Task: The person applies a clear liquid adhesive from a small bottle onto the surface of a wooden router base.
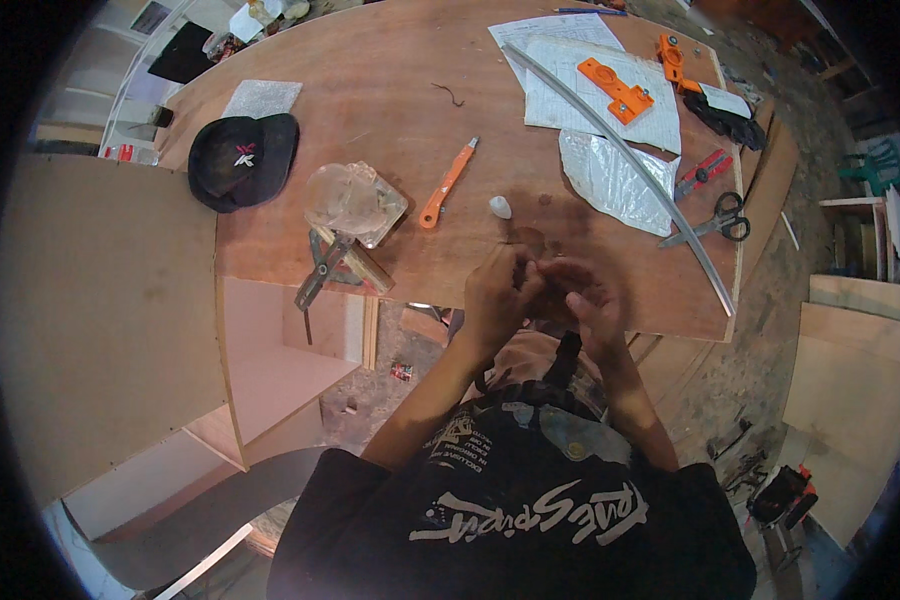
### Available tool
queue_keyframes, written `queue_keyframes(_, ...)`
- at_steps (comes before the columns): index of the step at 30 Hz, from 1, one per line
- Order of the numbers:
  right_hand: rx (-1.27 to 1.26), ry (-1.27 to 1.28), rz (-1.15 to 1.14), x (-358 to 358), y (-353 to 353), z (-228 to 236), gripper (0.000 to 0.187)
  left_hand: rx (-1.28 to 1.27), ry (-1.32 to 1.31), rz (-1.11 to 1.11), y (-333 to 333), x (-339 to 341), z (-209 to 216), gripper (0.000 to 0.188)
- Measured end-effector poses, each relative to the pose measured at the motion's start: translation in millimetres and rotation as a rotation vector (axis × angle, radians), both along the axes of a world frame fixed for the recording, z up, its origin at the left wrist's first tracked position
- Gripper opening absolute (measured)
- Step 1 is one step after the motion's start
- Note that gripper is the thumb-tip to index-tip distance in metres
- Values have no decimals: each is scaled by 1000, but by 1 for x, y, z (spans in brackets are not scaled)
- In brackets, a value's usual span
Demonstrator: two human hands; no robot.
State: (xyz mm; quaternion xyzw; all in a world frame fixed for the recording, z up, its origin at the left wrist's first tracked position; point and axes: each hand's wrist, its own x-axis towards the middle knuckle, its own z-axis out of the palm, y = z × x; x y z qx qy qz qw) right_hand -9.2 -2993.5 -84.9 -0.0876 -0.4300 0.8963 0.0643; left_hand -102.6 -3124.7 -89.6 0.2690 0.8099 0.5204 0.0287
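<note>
Sitting left of the orange knife (448, 185) are a black cap (232, 165) and, closer, a clear tub (355, 200). Right of the knife come the left hand (498, 285), fingertips pinched together, though I cannot tell on what, a small white lump (500, 207), and the right hand (595, 310), half open with loosely curled fingers. Farther right of the knife lie a long gray strip (632, 155) and scissors (717, 222).

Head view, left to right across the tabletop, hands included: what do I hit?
Black cap → clear plastic container → orange knife → left hand → right hand → scissors.
</note>
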Motion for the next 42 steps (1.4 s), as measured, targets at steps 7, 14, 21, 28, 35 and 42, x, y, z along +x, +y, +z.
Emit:
queue_keyframes(7, 320, -170, -131, 1, -4, -9, 41, 41, 31, 17, -6, -2, -9, 13)
queue_keyframes(14, 221, -270, -171, -1, -7, -1, 40, -58, -14, -67, -10, -3, -5, 10)
queue_keyframes(21, 186, -288, -181, -5, -11, 8, 35, 131, -151, -180, -13, -9, -3, 10)
queue_keyframes(28, 454, -154, -245, -9, -17, 5, 26, 165, -210, -159, -10, -7, -7, 13)
queue_keyframes(35, 508, -354, -228, -23, -19, 13, 11, 103, -99, -14, -6, -7, -6, 15)
queue_keyframes(42, 508, -307, -281, -27, -24, 17, 8, 99, -57, -49, -7, -10, -1, 16)
